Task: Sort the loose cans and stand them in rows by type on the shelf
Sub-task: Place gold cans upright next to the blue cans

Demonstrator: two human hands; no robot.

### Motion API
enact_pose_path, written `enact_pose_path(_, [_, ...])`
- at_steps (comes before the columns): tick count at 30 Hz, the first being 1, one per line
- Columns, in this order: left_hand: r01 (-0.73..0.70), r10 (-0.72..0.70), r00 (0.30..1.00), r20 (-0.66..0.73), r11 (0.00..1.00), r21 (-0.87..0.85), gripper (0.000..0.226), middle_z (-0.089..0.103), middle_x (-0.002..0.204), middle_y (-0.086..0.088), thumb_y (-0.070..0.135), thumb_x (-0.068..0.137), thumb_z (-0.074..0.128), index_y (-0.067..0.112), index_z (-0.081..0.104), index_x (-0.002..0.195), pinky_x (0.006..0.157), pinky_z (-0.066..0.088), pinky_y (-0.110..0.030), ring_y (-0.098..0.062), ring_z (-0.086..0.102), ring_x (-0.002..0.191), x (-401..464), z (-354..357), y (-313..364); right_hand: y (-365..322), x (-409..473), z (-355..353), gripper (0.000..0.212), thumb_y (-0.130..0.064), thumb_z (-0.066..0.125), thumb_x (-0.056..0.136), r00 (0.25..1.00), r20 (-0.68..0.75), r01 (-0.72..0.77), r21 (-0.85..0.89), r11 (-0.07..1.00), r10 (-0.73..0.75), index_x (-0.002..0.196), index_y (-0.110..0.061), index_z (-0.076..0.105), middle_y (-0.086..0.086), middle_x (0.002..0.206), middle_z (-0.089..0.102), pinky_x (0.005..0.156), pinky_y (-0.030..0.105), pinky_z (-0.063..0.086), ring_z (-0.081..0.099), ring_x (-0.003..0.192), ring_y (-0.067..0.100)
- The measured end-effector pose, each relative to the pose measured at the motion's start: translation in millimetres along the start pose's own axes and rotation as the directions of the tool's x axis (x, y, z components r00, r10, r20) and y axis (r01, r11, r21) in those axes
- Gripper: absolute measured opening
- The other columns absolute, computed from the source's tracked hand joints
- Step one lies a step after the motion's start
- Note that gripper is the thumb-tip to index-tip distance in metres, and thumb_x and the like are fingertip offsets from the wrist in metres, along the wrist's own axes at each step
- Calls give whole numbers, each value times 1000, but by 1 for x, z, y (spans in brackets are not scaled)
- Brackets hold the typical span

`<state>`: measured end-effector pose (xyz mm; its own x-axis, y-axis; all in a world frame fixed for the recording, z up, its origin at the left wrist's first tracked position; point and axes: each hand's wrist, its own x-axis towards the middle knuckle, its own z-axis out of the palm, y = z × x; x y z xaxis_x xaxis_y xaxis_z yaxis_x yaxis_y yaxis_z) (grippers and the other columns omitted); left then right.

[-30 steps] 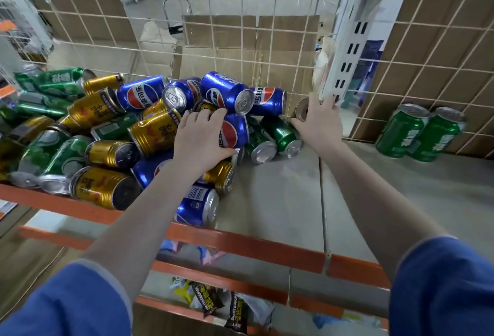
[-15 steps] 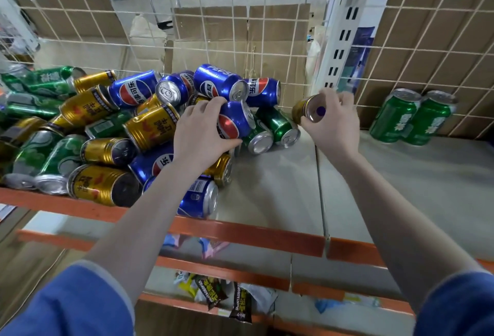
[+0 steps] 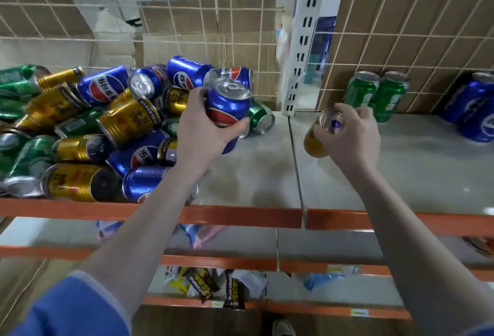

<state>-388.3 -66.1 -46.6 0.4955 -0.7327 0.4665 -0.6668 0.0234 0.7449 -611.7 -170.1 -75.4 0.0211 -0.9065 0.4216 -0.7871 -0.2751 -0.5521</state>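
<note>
Head: hands (image 3: 203,132) grip shiny cylindrical blue can (image 3: 227,105), gold can (image 3: 316,137).

Your right hand (image 3: 350,135) covers most of the gold can (image 3: 314,140) — its label cannot be read. The blue cans (image 3: 473,111) at right are cut by the edge and blurred — their number is unclear.

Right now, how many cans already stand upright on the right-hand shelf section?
4 in view: two green cans side by side against the back grid, and two blue cans at the frame's right edge. More may stand beyond that edge.
</note>
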Motion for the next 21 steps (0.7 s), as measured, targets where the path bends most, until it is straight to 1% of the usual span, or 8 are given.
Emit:
enact_pose_path(3, [-2,4,999,39,998,-59,67,51,104,12,35,64,84,17,47,115,77,36,-9,-6,51,94,-6,14,13,16,-5,-15,58,-45,68,75,1000,-17,-26,-7,1000,25,126,-20,58,9,114,52,79,33,44,51,103,28])
enact_pose_path(7, [-13,22,994,104,996,-89,64,53,105,13,36,64,84,23,45,112,88,44,-23,-9,54,99,-16,39,31,42,-4,-39,55,-44,68,75,999,-5,-48,-9,999,48,124,-21,59,9,113,52,80,33,44,52,103,28])
enact_pose_path(10, [6,8,989,145,995,-96,62,53,103,14,34,64,84,22,46,112,79,37,-11,-5,51,95,-24,71,47,70,1,-59,57,-43,69,75,996,16,-85,4,996,84,126,-21,58,9,115,51,84,36,46,51,106,27])
enact_pose_path(13, [26,-8,990,141,991,-130,60,56,101,9,32,61,86,21,48,106,81,39,-16,-10,54,94,-30,114,67,104,12,-83,56,-40,71,75,996,32,-88,19,996,87,126,-19,59,10,116,51,86,36,45,52,106,28])
enact_pose_path(15, [55,-33,990,139,987,-152,58,56,95,13,30,60,87,23,48,102,78,39,-11,-8,53,90,-34,147,83,130,24,-101,53,-37,72,76,996,52,-75,3,997,74,124,-19,60,10,115,51,80,31,41,53,102,27])
enact_pose_path(17, [94,-68,986,155,981,-167,58,54,92,19,28,60,87,23,48,102,74,37,-4,-3,52,87,-38,179,98,157,38,-116,50,-37,73,76,996,76,-46,-19,999,47,121,-18,62,10,112,52,75,29,39,54,96,26])
enact_pose_path(19, [132,-98,978,182,974,-182,60,56,95,16,28,60,87,23,48,105,74,39,-7,-3,56,88,-43,211,112,184,52,-128,50,-37,73,75,995,99,-14,-29,999,16,120,-18,62,9,108,52,73,29,39,55,92,27])
enact_pose_path(21, [158,-121,973,198,971,-181,61,55,94,20,28,60,87,25,47,106,70,39,-3,3,55,86,-49,239,125,209,65,-139,54,-36,73,75,990,140,0,-31,1000,4,124,-18,59,8,110,51,75,29,39,54,95,27])
